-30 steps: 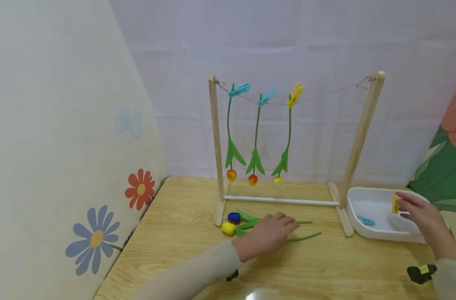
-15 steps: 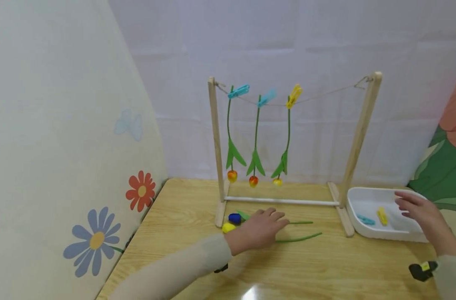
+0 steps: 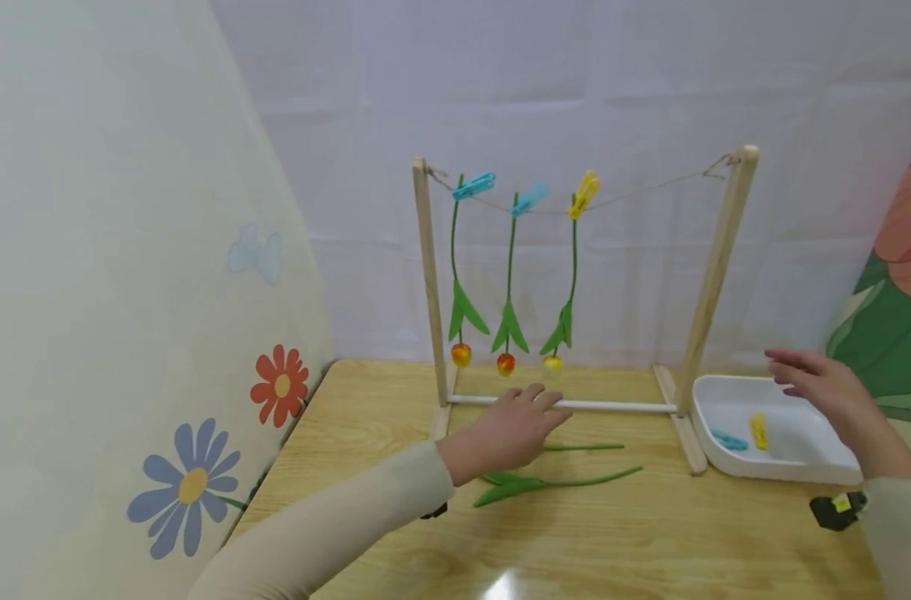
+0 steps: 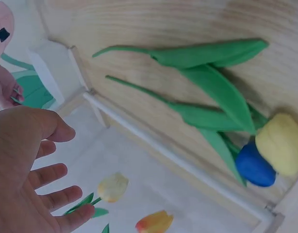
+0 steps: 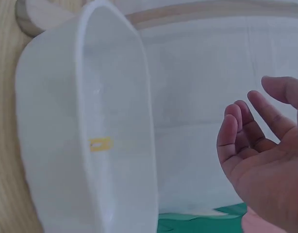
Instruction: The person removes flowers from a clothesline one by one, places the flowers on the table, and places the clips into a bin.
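Note:
My left hand (image 3: 506, 429) hovers with fingers spread above two artificial tulips lying on the table, holding nothing. From the head view it hides their heads, but the left wrist view shows a yellow tulip (image 4: 282, 145) and a blue tulip (image 4: 255, 165) side by side. On the right, my right hand (image 3: 833, 396) is raised over the edge of a white tray (image 3: 808, 472), fingers loosely bent around nothing. Inside that tray lie a yellow clothespin (image 3: 758, 431) and a blue clothespin (image 3: 729, 440).
A wooden rack (image 3: 713, 275) with a string (image 3: 650, 187) stands at the back. Three tulips hang from it upside down, held by two blue clothespins (image 3: 474, 186) and a yellow one. A white rod (image 3: 613, 406) joins the rack's feet. A flower-painted wall borders the left.
My right hand has let go of the yellow clothespin, which now lies in the tray, and has risen. My left hand has lifted away from the tulips, moving left and up.

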Motion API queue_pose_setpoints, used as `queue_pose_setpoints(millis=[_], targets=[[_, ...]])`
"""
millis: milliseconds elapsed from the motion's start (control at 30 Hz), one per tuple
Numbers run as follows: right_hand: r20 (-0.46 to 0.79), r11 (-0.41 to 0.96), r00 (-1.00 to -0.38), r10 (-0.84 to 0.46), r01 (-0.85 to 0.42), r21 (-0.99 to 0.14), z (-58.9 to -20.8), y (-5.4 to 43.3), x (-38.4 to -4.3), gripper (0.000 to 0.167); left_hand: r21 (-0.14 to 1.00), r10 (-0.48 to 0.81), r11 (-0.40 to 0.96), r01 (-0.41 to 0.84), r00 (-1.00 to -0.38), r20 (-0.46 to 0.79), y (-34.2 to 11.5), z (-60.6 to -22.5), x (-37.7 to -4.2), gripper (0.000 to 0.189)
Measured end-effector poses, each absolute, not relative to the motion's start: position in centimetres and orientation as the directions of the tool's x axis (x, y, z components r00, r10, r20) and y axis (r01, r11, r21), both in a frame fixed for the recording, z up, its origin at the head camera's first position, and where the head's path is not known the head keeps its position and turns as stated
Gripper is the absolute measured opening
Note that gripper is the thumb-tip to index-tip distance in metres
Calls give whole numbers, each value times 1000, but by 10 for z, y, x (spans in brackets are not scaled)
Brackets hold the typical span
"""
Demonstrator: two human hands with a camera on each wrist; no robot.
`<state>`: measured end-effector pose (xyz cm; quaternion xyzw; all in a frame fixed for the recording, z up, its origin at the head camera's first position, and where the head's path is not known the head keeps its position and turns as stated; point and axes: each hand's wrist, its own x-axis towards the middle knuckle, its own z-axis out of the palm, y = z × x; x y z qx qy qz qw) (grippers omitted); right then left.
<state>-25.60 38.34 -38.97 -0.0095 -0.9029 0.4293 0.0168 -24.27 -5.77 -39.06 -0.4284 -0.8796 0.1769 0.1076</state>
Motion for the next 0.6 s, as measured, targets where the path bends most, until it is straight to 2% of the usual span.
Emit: queue_pose_setpoints(millis=[133,367,600], targets=[[12,650,-999,-45,-38,-759,-375,376,-259,69,-376,780,596,709,-623,61,-59,-377,-247,56],[37,653,-994,-101,-95,-751,-352,358,-263,67,-368,783,612,700,-603,153,-62,-357,-256,52],[86,673,-988,-129,-151,-724,-328,337,-263,65,-366,766,628,687,-629,133,-60,-343,-260,52]])
